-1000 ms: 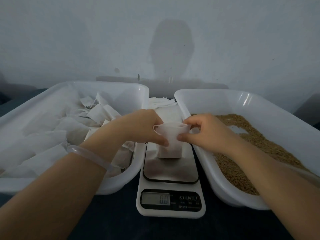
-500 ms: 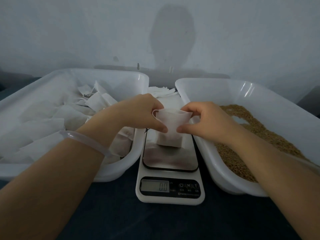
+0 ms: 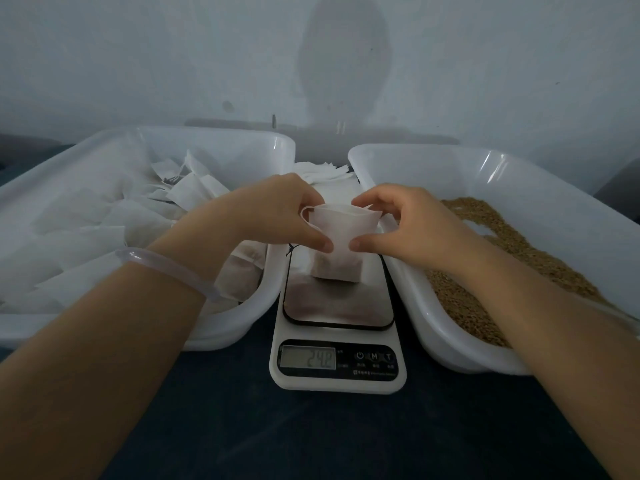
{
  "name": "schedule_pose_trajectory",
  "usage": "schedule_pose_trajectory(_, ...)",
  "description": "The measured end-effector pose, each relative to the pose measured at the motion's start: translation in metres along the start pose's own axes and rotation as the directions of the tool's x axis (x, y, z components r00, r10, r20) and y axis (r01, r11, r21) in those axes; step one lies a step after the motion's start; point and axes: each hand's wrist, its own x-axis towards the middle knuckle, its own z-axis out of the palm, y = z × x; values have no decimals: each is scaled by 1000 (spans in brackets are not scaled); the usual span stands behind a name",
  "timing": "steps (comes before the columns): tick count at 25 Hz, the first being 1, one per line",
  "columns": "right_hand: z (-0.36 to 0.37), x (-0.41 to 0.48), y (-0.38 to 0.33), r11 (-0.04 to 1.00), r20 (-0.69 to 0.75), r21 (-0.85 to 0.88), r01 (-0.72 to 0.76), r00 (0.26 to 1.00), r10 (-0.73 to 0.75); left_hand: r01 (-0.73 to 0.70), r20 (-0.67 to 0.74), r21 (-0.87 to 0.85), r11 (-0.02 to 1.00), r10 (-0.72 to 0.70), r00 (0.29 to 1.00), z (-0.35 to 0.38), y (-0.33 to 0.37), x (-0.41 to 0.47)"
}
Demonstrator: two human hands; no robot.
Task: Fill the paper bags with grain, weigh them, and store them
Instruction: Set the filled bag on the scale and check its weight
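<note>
Thumb and fingers of the left hand (image 3: 277, 213) pinch the left side of the bag (image 3: 341, 244), and the right hand (image 3: 398, 223) pinches its right side the same way. Each thumb presses the near face about halfway down, and the fingers curl over a top corner.

The bag sits directly between the two hands, touching both, with neither hand clearly nearer. It stands upright with its long axis vertical and its mouth open upward. Its base rests on the far half of the scale (image 3: 337, 382) plate, midway between the plate's side edges.

At the scale's near edge the display (image 3: 308, 357) shows a dim reading, seemingly 24.2, so weighing looks to be the step in hand.

The scale sits on the tabletop (image 3: 311, 438) between two tubs, close to both. The left tub (image 3: 214, 143) holds white bags, and the right tub (image 3: 450, 161) holds grain (image 3: 502, 258).

If storing comes next, the left tub is the likely place, and it lies on the left hand's side. A lift straight up along the bag's axis should keep the mouth on top, since tilting it could spill grain
</note>
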Motion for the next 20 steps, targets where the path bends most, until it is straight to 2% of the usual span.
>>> schedule_pose_trajectory(12,-1,-1,-1,1000,14,6,8,1000,-9,-5,1,-9,1000,5,1000,0,-1,1)
schedule_pose_trajectory(16,-1,-3,-5,998,25,-26,48,999,-48,-28,-2,-15,999,28,1000,1,3,-1)
schedule_pose_trajectory(20,0,-6,-11,992,-39,27,122,992,-121,-43,-24,27,999,44,999,5,8,1)
